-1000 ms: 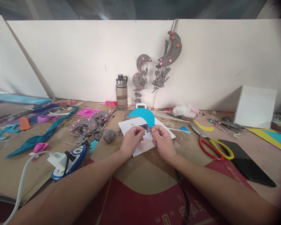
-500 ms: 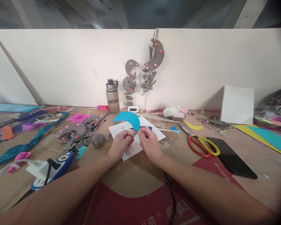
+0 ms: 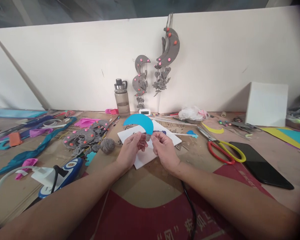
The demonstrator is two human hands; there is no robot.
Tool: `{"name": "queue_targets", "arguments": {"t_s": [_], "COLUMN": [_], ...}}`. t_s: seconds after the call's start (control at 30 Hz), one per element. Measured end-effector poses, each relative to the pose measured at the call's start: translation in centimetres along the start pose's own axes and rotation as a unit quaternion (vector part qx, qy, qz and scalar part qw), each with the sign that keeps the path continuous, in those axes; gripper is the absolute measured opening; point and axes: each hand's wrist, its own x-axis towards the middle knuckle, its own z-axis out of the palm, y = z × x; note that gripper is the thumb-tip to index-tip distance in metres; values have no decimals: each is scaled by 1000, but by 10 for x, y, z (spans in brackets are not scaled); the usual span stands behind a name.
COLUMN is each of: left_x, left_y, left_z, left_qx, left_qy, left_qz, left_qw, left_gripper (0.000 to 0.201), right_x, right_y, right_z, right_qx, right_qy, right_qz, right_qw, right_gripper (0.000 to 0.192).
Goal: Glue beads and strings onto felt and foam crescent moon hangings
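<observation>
My left hand (image 3: 130, 150) and my right hand (image 3: 166, 151) meet over a white sheet (image 3: 143, 160) at the middle of the cardboard. Between their fingertips shows a small grey piece (image 3: 148, 136), too small to name; both hands pinch at it. Just beyond the fingers is a bright blue crescent (image 3: 146, 122); I cannot tell whether the fingers touch it. Left of my left hand sits a ball of grey yarn (image 3: 107, 146). A thin white stick (image 3: 180, 134) and a small blue cut-out shape (image 3: 192, 134) lie past my right hand.
Scissors (image 3: 225, 150) and a black phone (image 3: 261, 165) lie at right. A bottle (image 3: 122, 100) stands by the white wall, where grey crescent mobiles (image 3: 172, 50) hang. A power strip (image 3: 62, 180) with a white plug and grey felt pieces (image 3: 85, 136) lie left. A black cable (image 3: 189, 203) runs in front.
The view has tilted down and turned slightly, so things on the right shift rightward. My hands stay together at the small grey piece, with the left fingers a little more spread.
</observation>
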Motion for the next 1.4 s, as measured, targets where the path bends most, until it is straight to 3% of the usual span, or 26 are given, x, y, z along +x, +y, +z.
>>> {"name": "queue_targets", "arguments": {"t_s": [0.17,0.57,0.77,0.87,0.97,1.1,1.23,1.3,1.4], "left_x": [-3,1,6,6,6,6,6,6,6], "left_y": [3,0,-5,-6,-8,-11,-13,-13,-14], "left_z": [4,7,3,2,1,2,3,3,4], "left_qx": [7,-95,-106,-112,-118,-121,-116,-110,-103], "left_qy": [-25,48,83,92,93,73,61,62,58], "left_qz": [-30,-97,-79,-71,-64,-59,-55,-55,-51], "left_qw": [999,990,988,987,987,988,990,991,992], "left_gripper": [33,29,25,24,24,26,27,27,28], "right_x": [-1,2,-4,-5,-3,0,-2,-4,-10], "right_y": [-1,5,-6,-15,-26,-46,-67,-77,-86], "right_z": [0,-2,-4,-3,-10,-43,-100,-139,-212], "right_qx": [-14,-150,-243,-255,-245,-281,-354,-432,-604], "right_qy": [3,-4,-30,-6,30,27,71,95,174], "right_qz": [2,-50,-102,-129,-149,-136,-118,-106,-49], "right_qw": [1000,987,964,958,957,950,925,891,776], "right_gripper": [27,14,24,13,14,13,28,36,24]}}
